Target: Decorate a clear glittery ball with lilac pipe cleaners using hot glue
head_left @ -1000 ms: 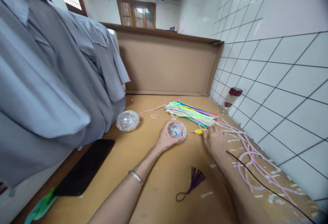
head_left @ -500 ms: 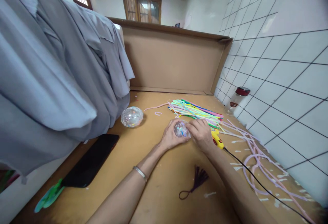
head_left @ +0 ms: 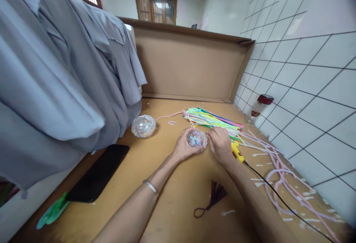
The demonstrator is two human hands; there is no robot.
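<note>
A clear, faceted ball with shiny coloured bits is gripped from its left side by my left hand, the fingers curved round it. Just right of the ball, my right hand has its fingers pinched together close to the rim; whatever they hold is too small to make out. A similar clear bowl-like piece rests on the table to the left. Behind my hands lies a bundle of coloured pipe cleaners. A dark tassel with a loop lies nearer to me.
A yellow glue gun with a black cord is by my right wrist. Loose pink and lilac strips and a red-lidded jar stand right. At left are a black phone and a person's grey clothing.
My right fingers have drawn slightly away from the ball's right side. More of the ball now shows, and my left hand has shifted a little left.
</note>
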